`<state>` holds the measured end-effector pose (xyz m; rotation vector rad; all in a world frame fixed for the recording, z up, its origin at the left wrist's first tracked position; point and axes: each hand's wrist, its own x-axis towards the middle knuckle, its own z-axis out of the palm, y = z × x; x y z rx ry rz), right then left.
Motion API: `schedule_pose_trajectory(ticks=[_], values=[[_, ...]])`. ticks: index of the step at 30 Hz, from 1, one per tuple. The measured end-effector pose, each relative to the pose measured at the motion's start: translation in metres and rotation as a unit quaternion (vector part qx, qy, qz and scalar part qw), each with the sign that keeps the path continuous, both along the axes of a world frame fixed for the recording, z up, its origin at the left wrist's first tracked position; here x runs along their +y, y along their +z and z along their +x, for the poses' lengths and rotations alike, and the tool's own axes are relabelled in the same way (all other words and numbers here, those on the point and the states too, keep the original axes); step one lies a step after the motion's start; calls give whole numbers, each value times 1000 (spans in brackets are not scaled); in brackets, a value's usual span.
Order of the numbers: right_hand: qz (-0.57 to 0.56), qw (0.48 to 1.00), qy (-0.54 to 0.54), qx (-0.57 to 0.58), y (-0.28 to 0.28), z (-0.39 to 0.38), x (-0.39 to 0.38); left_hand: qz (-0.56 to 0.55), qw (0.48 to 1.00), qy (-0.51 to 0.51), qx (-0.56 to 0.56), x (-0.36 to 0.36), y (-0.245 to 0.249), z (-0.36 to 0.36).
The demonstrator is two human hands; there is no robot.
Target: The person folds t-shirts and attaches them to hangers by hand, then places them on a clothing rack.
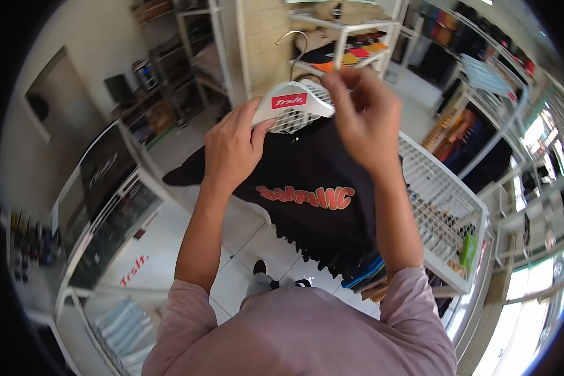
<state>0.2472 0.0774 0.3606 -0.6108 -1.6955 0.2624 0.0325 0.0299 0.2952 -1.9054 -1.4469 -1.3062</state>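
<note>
A white clothes hanger point(265, 111) with a red label and a metal hook is held up in front of me. My left hand point(235, 147) grips its left arm, thumb in front and fingers behind. Below it hangs a black shirt point(319, 164) with orange-red lettering across it and a ragged-looking lower edge. By the hanger's right end is my right hand point(366, 116), fingers bent and smeared by motion; whether it touches the hanger or the shirt's collar I cannot make out.
A white wire rack point(429, 188) stands just behind and right of the shirt, with a green item point(468, 250) at its corner. Folded clothes lie on a white shelf point(351, 28) ahead. To the left is a glass-sided counter point(106, 219). Clothes racks line the right.
</note>
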Motion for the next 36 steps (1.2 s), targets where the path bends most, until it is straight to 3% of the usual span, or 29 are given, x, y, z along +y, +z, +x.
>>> schedule_pose_trajectory(ticks=[2, 4, 7, 12, 14, 17, 21, 25, 28, 32, 36], values=[[-59, 989, 78, -112, -29, -18, -20, -12, 998, 56, -13, -31, -1, -16], [45, 986, 102, -120, -68, -56, -18, -31, 994, 106, -16, -61, 2, -30], [91, 976, 73, -185, -95, -107, -29, -57, 986, 154, -30, -98, 8, -46], [41, 953, 93, -286, -105, -157, -62, -64, 976, 204, -37, -135, 3, -73], [-26, 935, 179, -305, -108, -173, -71, -81, 972, 217, -46, -149, 0, -83], [-105, 918, 329, -195, -116, -192, -81, -93, 964, 236, -74, -168, -1, -95], [-291, 859, 422, -5, -118, -195, -109, -69, 961, 254, -82, -182, -11, -115], [-231, 832, 483, 147, -131, -188, -121, -56, 964, 251, -71, -184, -18, -133], [-313, 809, 462, 184, -131, -173, -132, -76, 961, 248, -91, -182, -18, -137], [-353, 864, 343, 109, -153, -171, -106, -70, 963, 242, -98, -176, -13, -142], [-265, 908, 304, 115, -160, -167, -90, -78, 964, 232, -100, -168, -9, -142]])
